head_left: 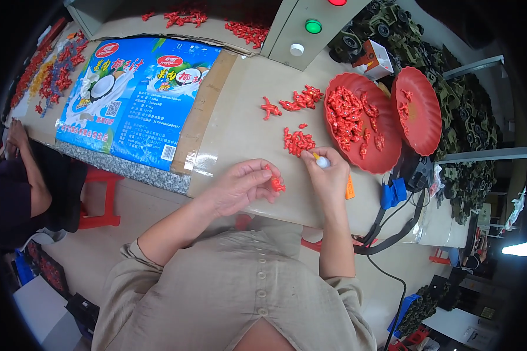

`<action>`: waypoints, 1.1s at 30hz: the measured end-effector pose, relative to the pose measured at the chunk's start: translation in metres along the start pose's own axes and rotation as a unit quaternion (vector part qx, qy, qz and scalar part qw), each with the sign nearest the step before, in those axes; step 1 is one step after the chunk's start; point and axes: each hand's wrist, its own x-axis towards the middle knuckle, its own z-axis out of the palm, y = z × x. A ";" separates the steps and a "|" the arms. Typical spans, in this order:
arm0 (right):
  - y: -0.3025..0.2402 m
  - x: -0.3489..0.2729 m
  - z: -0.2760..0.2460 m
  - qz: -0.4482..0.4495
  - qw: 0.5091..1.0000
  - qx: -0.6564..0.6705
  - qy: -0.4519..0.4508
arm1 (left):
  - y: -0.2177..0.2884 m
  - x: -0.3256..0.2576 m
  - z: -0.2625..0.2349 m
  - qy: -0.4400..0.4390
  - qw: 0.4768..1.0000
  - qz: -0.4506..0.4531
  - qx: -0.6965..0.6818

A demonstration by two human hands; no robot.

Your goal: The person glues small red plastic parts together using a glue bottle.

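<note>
My left hand (pixel 246 184) is closed on a small red plastic figure (pixel 277 183), pinched between thumb and fingers just over the table's near edge. In my right hand (pixel 330 178) is a small white bottle with a yellow tip (pixel 322 161), its lower part hidden by my fingers. Just beyond the hands lies a pile of small red parts (pixel 298 142). Several more red figures (pixel 303 98) lie farther back. To the right, a red scalloped bowl (pixel 386 161) holds many red figures, and a second red bowl (pixel 428 126) beside it has a few.
A flattened blue carton (pixel 140 99) covers the table on the left. Behind stands a grey post with a green button (pixel 313 26). Dark green toy vehicles (pixel 457 128) are heaped at the right. Black straps (pixel 413 225) hang at the right edge. Another person's arm (pixel 32 175) shows far left.
</note>
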 end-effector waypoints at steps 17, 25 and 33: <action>-0.003 0.010 -0.005 -0.159 0.974 -0.124 -0.100 | -0.003 0.000 0.000 -0.003 1.000 0.022 0.008; 0.004 -0.029 -0.016 0.171 0.831 0.514 -0.125 | -0.010 0.000 0.007 0.014 0.996 0.072 0.057; 0.008 -0.062 0.003 0.162 0.795 0.578 -0.091 | -0.015 0.001 0.017 0.025 0.993 0.065 0.097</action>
